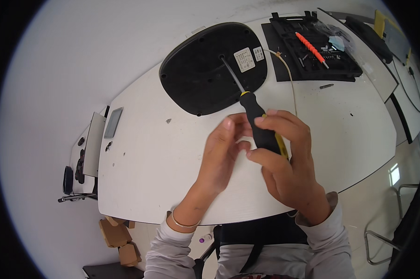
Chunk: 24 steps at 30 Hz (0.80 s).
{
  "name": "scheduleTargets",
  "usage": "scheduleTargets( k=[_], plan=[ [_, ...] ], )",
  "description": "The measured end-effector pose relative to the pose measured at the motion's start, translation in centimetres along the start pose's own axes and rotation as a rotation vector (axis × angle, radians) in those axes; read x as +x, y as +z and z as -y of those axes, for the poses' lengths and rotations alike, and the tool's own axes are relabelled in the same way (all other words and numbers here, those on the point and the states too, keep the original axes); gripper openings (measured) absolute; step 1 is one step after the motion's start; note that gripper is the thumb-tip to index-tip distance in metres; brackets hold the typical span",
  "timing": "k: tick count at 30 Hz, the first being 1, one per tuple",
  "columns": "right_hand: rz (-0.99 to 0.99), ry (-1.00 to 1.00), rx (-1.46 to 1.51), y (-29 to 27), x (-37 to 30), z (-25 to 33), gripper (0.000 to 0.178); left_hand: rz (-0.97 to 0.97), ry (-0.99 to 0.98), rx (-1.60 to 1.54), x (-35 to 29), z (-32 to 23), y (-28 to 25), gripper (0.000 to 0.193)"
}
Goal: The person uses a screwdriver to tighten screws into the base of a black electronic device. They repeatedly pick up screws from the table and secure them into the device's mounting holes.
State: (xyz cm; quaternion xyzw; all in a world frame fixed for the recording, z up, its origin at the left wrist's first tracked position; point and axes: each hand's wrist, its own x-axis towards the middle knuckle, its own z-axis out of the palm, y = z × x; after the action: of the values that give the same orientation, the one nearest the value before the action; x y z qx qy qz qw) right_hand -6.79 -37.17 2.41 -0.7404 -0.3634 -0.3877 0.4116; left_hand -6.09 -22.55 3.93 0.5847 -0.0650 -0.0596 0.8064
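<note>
In my right hand (pixel 289 162) is a screwdriver (pixel 261 125) with a black and yellow handle, the fingers wrapped round it. Its metal shaft slants up and away to a recessed hole in a black rounded plastic base (pixel 186 74); whether the tip sits in a screw cannot be made out. My left hand (pixel 221 149) is beside the handle, its fingers loosely bent and apart, some partly behind the handle. It appears to hold nothing. White labels (pixel 245 59) are stuck on the base, which lies flat near the table's far edge.
At the far right an open black tool case (pixel 345 69) holds bits and an orange flexible shaft (pixel 311 49). A pale cable (pixel 291 83) runs from the base. A small metal bit (pixel 326 86) lies before the case. A grey phone-like slab (pixel 113 122) lies at the left.
</note>
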Motion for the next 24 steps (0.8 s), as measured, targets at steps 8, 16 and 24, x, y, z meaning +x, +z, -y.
scheduleTargets(
  k=[8, 16, 24],
  plan=[
    [0.004, 0.042, -0.076, -0.4, -0.5, 0.0, 0.036, 0.171, -0.277, -0.366, 0.2, 0.1, 0.8, 0.039],
    [0.004, 0.342, -0.114, -1.2, -0.7, 0.4, 0.068, 0.307, -0.234, -0.536, 1.2, 1.1, -0.1, 0.051],
    [-0.078, 0.245, -0.129, -1.3, -0.2, 1.3, 0.033, 0.306, -0.239, -0.617, 1.0, -0.3, 0.7, 0.05]
  ],
)
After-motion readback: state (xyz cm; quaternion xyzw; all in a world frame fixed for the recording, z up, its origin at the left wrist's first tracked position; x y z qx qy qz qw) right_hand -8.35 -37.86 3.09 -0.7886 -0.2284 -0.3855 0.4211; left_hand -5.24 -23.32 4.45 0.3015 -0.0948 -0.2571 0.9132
